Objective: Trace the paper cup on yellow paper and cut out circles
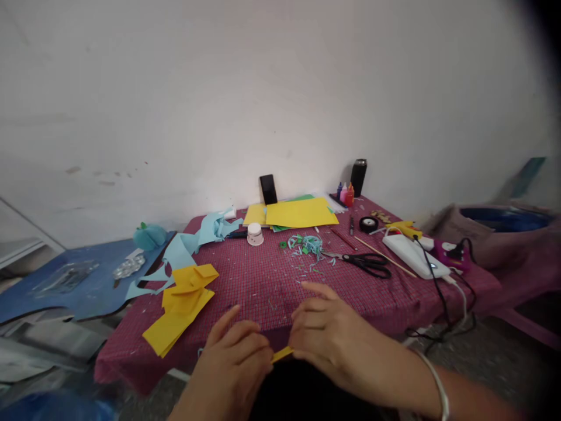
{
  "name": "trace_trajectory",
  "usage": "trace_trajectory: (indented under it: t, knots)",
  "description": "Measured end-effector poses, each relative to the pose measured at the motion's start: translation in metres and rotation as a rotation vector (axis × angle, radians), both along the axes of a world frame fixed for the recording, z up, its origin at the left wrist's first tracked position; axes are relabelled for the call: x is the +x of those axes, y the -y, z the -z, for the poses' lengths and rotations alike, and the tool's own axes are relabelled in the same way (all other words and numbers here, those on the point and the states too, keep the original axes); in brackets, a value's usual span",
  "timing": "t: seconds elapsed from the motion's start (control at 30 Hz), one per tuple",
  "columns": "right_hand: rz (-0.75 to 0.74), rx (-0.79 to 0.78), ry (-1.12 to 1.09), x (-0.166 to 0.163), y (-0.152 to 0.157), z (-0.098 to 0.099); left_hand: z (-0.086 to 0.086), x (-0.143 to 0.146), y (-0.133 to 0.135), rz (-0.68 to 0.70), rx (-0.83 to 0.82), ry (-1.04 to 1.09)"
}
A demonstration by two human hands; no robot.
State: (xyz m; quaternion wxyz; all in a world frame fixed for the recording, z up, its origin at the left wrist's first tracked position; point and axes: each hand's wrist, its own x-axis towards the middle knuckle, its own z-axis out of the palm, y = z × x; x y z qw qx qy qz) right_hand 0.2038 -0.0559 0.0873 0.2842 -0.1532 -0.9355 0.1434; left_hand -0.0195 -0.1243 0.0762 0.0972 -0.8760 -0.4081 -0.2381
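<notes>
My left hand (234,356) and my right hand (326,336) meet at the near edge of the table, both with fingers curled round a small yellow paper strip (283,354) held between them. Only a short piece of the strip shows between the two hands. Behind the hands lies the red checked tablecloth (263,280). Cut yellow paper pieces (182,307) lie to the left of my left hand.
Black scissors (366,262) and green and blue paper scraps (307,245) lie mid-table. Yellow sheets (300,212), a phone (268,188), small paint bottles (345,193) and a black flask (358,176) stand by the wall. A white power bank (414,255), glue gun (405,228) and cables lie right. Light blue paper (193,242) drapes left.
</notes>
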Motion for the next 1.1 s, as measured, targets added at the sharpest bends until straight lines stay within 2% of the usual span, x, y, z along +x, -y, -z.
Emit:
trace_trajectory:
  t: [0.1,0.2,0.3,0.4,0.43,0.5,0.57,0.63,0.73,0.8,0.87,0.93,1.0,1.07,1.1]
  knots:
    - [0.072,-0.019,-0.041,0.028,-0.020,-0.004,-0.011,-0.016,0.005,-0.029,-0.061,0.082]
    - [0.226,-0.054,-0.211,0.044,-0.036,0.001,-0.022,-0.022,0.008,-0.144,-0.263,0.269]
    - [0.231,-0.259,-0.284,0.042,-0.033,0.011,-0.022,-0.017,0.006,-0.210,-0.450,0.468]
    - [0.103,-0.515,-0.271,0.031,-0.017,0.019,-0.014,-0.007,0.003,-0.246,-0.466,0.531]
    - [0.060,-0.588,-0.277,0.026,-0.012,0.021,-0.011,-0.004,0.002,-0.255,-0.413,0.520]
    - [-0.021,-0.739,-0.308,0.019,-0.003,0.025,-0.006,-0.001,0.002,-0.275,-0.190,0.452]
    - [-0.112,-0.925,-0.369,0.011,0.002,0.029,-0.002,-0.001,0.003,-0.291,0.099,0.300]
    - [-0.213,-1.111,-0.443,0.003,0.004,0.036,-0.001,-0.003,0.003,-0.259,0.308,0.098]
    - [-0.292,-1.325,-0.550,-0.009,0.006,0.046,-0.001,-0.006,0.005,-0.140,0.446,-0.149]
    - [-0.251,-1.423,-0.604,-0.016,0.008,0.052,0.002,-0.007,0.007,-0.096,0.486,-0.247]
    - [-0.182,-1.457,-0.639,-0.021,0.008,0.056,0.009,-0.009,0.009,-0.106,0.496,-0.275]
    - [-0.127,-1.425,-0.668,-0.023,0.006,0.058,0.019,-0.011,0.011,-0.168,0.533,-0.166]
    - [-0.091,-1.353,-0.712,-0.023,0.002,0.059,0.030,-0.012,0.011,-0.271,0.611,0.143]
    - [-0.070,-1.289,-0.754,-0.020,-0.002,0.060,0.039,-0.011,0.008,-0.374,0.497,0.588]
    - [-0.069,-1.267,-0.775,-0.018,-0.004,0.061,0.041,-0.008,0.005,-0.403,0.342,0.814]
